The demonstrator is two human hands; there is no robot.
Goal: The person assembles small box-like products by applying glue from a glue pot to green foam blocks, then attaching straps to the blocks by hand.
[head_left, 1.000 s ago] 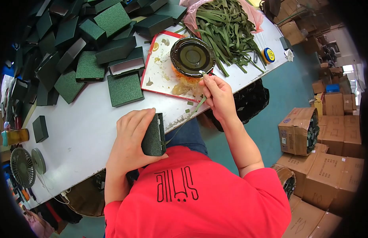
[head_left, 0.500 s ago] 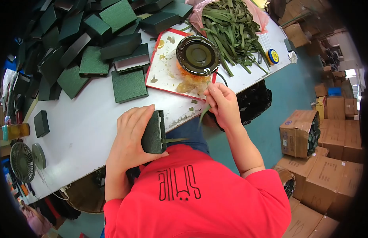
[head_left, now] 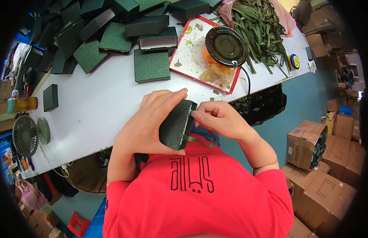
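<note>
My left hand (head_left: 142, 123) grips a dark green textured box (head_left: 175, 127) by its two ends, fingers at the far end and thumb at the near one. The box is tilted, and its narrow open side faces right. A flat olive-green ribbon (head_left: 199, 140) comes out of that side near my thumb and loops round to the right. At the far part of the same side, my right hand (head_left: 223, 119) is closed in a pinch on the ribbon's end, touching the box edge. My fingers partly hide that end.
Beyond my hands a dark round pot (head_left: 226, 47) with a cable stands on a stained, red-edged board (head_left: 192, 65). More green ribbons (head_left: 259, 31) lie behind it. Green boxes (head_left: 152, 66) are piled at the far left, and a small fan (head_left: 25, 135) stands left.
My right hand has moved from beside the pot down to the box, bringing the ribbon end to its open side. The camera view has shifted, and the box is more tilted.
</note>
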